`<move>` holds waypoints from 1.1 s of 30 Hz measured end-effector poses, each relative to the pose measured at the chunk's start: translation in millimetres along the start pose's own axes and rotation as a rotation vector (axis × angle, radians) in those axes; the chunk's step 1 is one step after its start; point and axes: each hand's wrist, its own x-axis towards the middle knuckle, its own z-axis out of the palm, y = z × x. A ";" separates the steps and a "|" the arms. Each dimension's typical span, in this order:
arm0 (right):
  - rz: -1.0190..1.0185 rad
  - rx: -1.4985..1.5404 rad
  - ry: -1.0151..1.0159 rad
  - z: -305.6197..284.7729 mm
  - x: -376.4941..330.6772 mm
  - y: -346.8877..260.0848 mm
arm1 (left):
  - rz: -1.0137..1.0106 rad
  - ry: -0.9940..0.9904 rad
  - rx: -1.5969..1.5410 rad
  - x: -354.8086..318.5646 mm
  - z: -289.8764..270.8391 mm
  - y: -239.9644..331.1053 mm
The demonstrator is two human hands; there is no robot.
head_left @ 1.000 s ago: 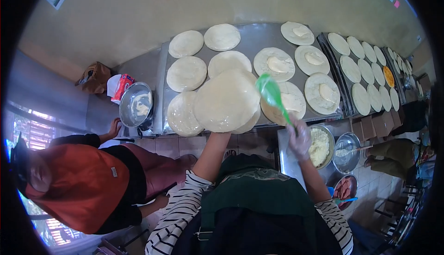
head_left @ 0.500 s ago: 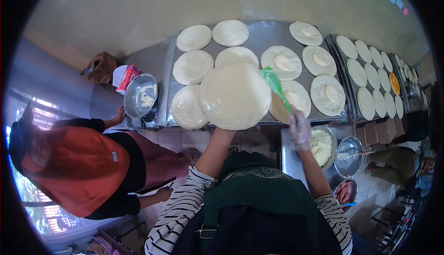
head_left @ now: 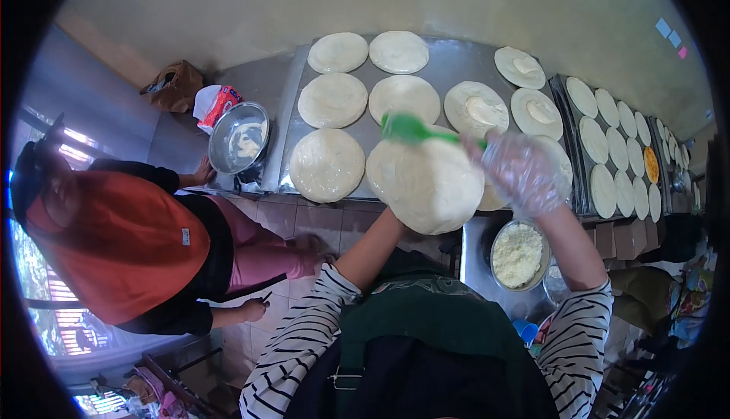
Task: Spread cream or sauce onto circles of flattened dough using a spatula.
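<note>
Green spatula carried over the far edge of the held dough disc

The green spatula point(head_left: 407, 128), seen half a second ago near the disc's right edge with its handle sloping up from the hand, is now laid nearly level along the far edge of the held dough disc point(head_left: 430, 183). Its blade is blurred, so whether dough is touched cannot be told. By this, attention seems to be kept on the disc rather than on the bowls.

The spatula handle is gripped in closed fingers by the gloved right hand point(head_left: 525, 172), which has been raised and brought left, over the disc's right side. The left hand is hidden beneath the disc, which appears to be supported from below; how far its fingers are spread cannot be told.

The held disc has been shifted rightward, so the near-left dough disc point(head_left: 327, 166) on the metal tray point(head_left: 449, 58), previously overlapped, is now fully exposed. The pan of crumbly white filling point(head_left: 518, 255) is left uncovered below the glove.
</note>
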 end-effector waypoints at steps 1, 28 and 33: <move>0.068 -0.093 -0.034 1.1 -1.4 8.6 | -0.028 -0.014 -0.106 -0.4 23.2 7.5; 0.548 0.707 -0.312 39.7 -54.8 54.8 | -0.147 0.119 -0.238 -23.1 31.0 -2.2; 0.680 0.754 -0.317 59.5 -97.2 60.5 | -0.145 0.153 -0.241 -11.8 20.3 -3.2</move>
